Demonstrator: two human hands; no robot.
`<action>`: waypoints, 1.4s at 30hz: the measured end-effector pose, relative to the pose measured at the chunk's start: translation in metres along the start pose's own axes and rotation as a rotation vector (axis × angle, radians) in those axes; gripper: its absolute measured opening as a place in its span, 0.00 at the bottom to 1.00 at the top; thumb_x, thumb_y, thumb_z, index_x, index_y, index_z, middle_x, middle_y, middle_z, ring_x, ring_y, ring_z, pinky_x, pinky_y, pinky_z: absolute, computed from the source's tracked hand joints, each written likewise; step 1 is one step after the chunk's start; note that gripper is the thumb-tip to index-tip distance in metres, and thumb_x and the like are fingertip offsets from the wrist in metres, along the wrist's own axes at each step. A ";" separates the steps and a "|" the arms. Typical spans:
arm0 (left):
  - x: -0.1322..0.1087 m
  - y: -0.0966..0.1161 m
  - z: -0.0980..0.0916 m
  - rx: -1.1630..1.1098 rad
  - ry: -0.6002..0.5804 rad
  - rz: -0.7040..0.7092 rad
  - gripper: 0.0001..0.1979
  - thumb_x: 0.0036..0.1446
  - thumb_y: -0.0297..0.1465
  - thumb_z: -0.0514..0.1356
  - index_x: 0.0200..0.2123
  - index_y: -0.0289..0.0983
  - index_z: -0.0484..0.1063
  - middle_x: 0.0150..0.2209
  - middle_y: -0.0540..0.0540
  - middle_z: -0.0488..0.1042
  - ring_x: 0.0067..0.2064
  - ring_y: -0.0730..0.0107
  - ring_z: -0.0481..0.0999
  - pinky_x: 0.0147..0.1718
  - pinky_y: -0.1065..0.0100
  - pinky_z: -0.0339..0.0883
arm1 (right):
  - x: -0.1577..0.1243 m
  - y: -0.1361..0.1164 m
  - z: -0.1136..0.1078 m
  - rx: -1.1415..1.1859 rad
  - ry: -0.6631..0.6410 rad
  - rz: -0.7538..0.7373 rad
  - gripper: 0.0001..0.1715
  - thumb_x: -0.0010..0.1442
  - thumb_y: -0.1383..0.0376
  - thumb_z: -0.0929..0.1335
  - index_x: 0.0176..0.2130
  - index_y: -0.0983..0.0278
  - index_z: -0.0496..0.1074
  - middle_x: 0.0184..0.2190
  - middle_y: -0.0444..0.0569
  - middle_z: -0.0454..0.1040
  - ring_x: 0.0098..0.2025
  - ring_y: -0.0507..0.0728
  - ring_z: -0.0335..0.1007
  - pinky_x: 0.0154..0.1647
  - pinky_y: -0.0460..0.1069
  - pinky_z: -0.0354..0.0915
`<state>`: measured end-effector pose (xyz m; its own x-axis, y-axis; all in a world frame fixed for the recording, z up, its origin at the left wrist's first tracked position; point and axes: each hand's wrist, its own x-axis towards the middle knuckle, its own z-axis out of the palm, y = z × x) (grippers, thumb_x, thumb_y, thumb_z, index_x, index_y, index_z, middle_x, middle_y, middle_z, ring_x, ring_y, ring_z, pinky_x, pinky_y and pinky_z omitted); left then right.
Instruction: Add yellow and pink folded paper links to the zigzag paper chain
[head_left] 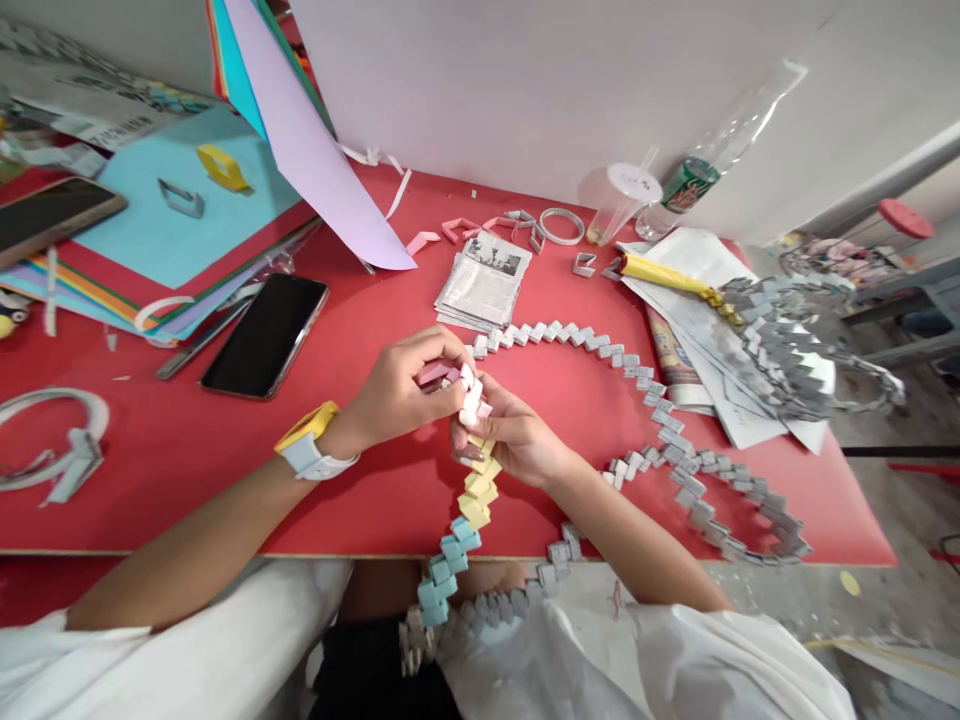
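Both hands meet over the red table at the end of a folded-paper chain, a zigzag of white, yellow, blue and grey links. My left hand, with a yellow and white watch on its wrist, pinches a pink folded paper strip at the white links. Closed around the white and yellow part just below is my right hand. From there the chain hangs over the table edge towards the lap. A long grey stretch curves over the table behind and right of the hands.
A stack of newspaper pieces lies behind the hands, near several pink folded strips and a tape-like ring. A black phone and coloured paper sheets are left. A lidded cup and plastic bottle stand back right.
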<state>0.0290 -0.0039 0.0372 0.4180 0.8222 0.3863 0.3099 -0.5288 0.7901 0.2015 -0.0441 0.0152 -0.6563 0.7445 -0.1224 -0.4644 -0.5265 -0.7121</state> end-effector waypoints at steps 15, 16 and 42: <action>0.002 -0.019 -0.006 -0.336 -0.087 -0.187 0.15 0.55 0.35 0.63 0.47 0.40 0.76 0.48 0.42 0.77 0.48 0.62 0.77 0.47 0.64 0.73 | 0.001 -0.010 0.003 0.107 0.024 -0.112 0.15 0.57 0.66 0.68 0.43 0.61 0.61 0.22 0.40 0.71 0.17 0.47 0.53 0.20 0.45 0.51; 0.001 -0.019 -0.004 -0.316 -0.070 -0.169 0.14 0.55 0.34 0.62 0.45 0.40 0.76 0.47 0.42 0.77 0.48 0.62 0.77 0.47 0.63 0.73 | 0.001 -0.010 0.004 0.109 0.024 -0.108 0.15 0.57 0.66 0.68 0.43 0.61 0.62 0.22 0.40 0.71 0.17 0.47 0.53 0.20 0.45 0.51; 0.004 -0.022 -0.014 -0.216 0.027 -0.226 0.19 0.64 0.33 0.52 0.55 0.42 0.71 0.37 0.46 0.69 0.25 0.76 0.65 0.24 0.70 0.66 | 0.000 -0.012 0.004 0.058 0.173 -0.094 0.17 0.65 0.66 0.62 0.53 0.57 0.59 0.25 0.40 0.70 0.18 0.48 0.54 0.23 0.45 0.56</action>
<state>0.0120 0.0138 0.0278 0.3354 0.9206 0.1998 0.2022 -0.2775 0.9392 0.2044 -0.0392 0.0258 -0.4990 0.8481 -0.1780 -0.5556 -0.4708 -0.6853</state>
